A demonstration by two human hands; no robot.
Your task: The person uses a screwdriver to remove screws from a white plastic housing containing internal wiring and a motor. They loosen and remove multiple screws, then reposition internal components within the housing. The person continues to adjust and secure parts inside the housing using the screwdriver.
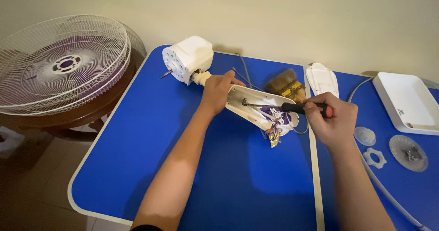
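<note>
Right hand (332, 121) gripping screwdriver (292, 107), blue table (151, 135) — cream wall (274, 16)

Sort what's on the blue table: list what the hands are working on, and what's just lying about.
In hand:
left hand on open white plastic fan neck housing
right hand gripping black-and-red-handled screwdriver
white fan motor

Lying about:
straw hand brush
white rectangular tray
white oval cover
white ring nut
fan grilles

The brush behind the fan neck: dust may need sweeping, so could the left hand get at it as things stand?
Probably yes. The brush lies on the blue table just beyond the fan neck, with nothing over it. But the left hand is gripping that neck and would have to let go.
</note>
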